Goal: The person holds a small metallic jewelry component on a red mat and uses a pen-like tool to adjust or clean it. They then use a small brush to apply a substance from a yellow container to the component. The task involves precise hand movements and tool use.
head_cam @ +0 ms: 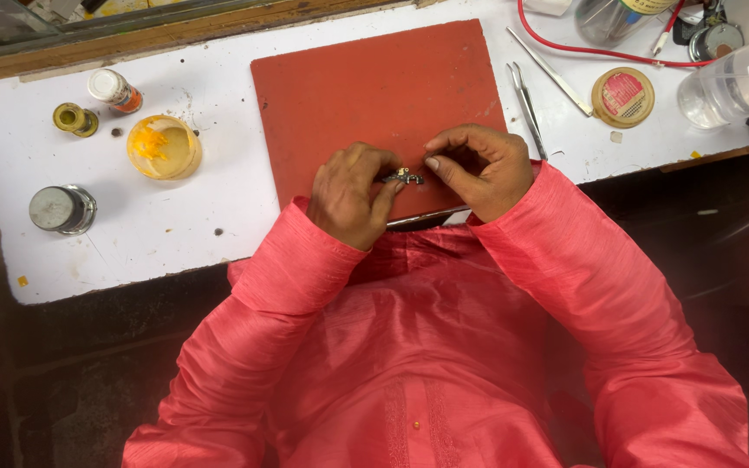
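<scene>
While over red mat (pixel 374 87), both hands' fingers (pixel 385 192) pinching small metal part (pixel 403 177)

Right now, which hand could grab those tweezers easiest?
Probably the right hand. The tweezers lie just beyond it on the white table, beside the red mat. The left hand is farther away. Both pinch the small metal part.

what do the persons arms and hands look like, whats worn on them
Both arms are covered by long, loose coral-pink sleeves of slightly shiny fabric, matching the shirt. The left hand and right hand are bare: no gloves, and no rings or watch visible.
</scene>
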Demonstrator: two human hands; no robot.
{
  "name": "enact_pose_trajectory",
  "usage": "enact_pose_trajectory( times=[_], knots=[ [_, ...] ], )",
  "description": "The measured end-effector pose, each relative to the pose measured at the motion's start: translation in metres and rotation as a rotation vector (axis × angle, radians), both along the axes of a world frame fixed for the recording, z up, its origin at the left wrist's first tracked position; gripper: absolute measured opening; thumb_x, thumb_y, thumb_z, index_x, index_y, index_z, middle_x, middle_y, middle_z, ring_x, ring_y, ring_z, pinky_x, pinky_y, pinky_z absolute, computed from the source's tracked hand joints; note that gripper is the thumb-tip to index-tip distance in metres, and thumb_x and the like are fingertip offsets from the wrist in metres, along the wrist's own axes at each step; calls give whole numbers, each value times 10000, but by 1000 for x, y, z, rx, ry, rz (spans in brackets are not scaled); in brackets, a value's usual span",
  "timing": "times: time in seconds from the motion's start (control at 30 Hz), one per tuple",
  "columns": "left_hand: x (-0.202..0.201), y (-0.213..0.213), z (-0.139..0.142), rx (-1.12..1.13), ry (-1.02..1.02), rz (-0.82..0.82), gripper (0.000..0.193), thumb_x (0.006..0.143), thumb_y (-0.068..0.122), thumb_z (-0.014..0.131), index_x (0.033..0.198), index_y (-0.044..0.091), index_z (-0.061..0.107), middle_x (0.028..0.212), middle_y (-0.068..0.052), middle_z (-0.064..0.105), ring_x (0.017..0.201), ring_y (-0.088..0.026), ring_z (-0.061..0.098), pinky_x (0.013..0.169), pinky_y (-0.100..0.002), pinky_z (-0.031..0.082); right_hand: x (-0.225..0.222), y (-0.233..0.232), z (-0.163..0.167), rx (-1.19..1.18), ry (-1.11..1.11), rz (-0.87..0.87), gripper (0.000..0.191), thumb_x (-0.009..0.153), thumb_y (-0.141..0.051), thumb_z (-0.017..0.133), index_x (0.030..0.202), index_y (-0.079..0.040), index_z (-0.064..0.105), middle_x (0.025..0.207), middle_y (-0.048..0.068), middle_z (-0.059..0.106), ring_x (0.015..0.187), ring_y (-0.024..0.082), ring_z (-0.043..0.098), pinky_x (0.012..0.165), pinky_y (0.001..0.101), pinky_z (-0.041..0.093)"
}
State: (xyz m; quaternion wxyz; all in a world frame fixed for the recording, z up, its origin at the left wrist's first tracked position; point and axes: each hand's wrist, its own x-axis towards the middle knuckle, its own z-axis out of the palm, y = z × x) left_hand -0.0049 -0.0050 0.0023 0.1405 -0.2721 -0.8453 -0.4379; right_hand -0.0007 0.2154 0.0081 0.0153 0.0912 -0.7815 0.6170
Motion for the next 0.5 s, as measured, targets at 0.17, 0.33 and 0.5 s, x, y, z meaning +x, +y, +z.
enact_pose_trajectory(
  times=[0.17, 0.33, 0.5],
  knots=[
    [-1, 0, 0, -8, -46, 8, 183, 875, 87, 768, 1052, 68, 724, 975, -66, 686, 888, -255, 648, 810, -404, 512, 1, -2, 0, 41, 28, 2, 162, 948, 39, 733, 1102, -12, 725, 991, 47, 755, 902, 85, 713, 807, 225, 596],
    [-1, 0, 0, 1, -72, 15, 126, 882, 97, 772, 1006, 80, 754, 947, -61, 683, 872, -251, 646, 799, -396, 524, 1, -4, 0, 59, 43, -11, 204, 936, 38, 745, 1131, -18, 724, 974, 50, 749, 884, 89, 713, 788, 223, 594],
    [-2, 0, 0, 20, -83, 10, 99, 873, 85, 777, 968, 70, 758, 919, -64, 681, 842, -239, 643, 769, -387, 530, 0, -4, -1, 63, 51, -16, 194, 940, 34, 746, 1125, -22, 723, 986, 48, 752, 896, 88, 719, 795, 222, 600]
  ],
)
